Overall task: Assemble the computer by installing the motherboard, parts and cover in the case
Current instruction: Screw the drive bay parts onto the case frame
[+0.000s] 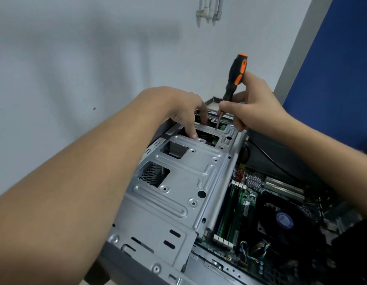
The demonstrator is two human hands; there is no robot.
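Observation:
The open computer case (209,270) lies in front of me with its grey metal drive bracket (178,182) on top. To the right sits the motherboard (248,200) with green memory sticks (230,212) and a black CPU fan (281,221). My right hand (254,103) grips a black and orange screwdriver (235,75), its tip pointing down at the bracket's far end. My left hand (186,112) rests on the bracket's far edge, fingers reaching down into an opening; what they touch is hidden.
A pale wall (75,58) stands behind the case, with white pipes (207,13) high up. A blue panel (333,68) rises at the right. A black cable (267,155) runs along the case's far right side.

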